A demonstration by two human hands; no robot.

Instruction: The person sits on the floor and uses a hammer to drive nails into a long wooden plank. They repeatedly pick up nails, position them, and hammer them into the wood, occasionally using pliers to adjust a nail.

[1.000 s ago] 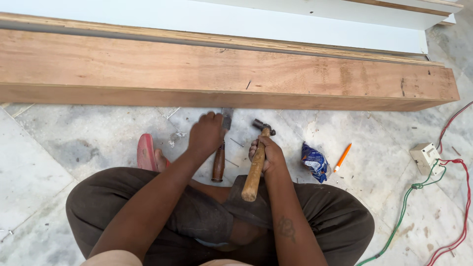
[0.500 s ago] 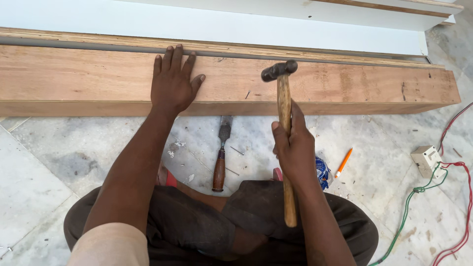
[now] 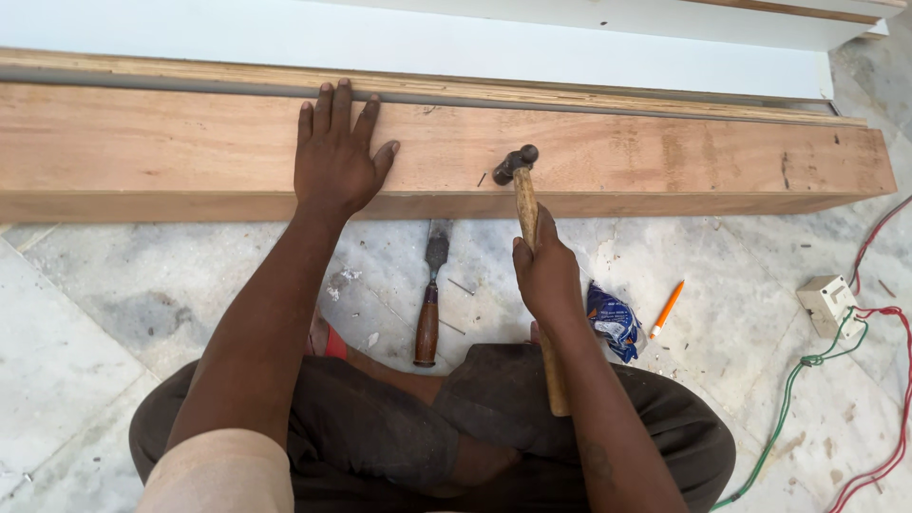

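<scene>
The left hand [image 3: 334, 157] lay flat, fingers spread, on the wooden plank [image 3: 665, 161]; the right hand [image 3: 549, 275] gripped a hammer [image 3: 525, 204], its head on the plank.

Bright, even daylight fills the picture. Shadows are soft and small, like the thin one under the wooden plank [image 3: 608, 157]. Everything looks sharp. The white board [image 3: 456, 43] almost glares.

place: carpentry worksite on marble floor [image 3: 114, 313] | signs: timber plank [image 3: 617, 157], chisel [image 3: 429, 304], hammer [image 3: 528, 223], loose wiring [image 3: 836, 380]
</scene>
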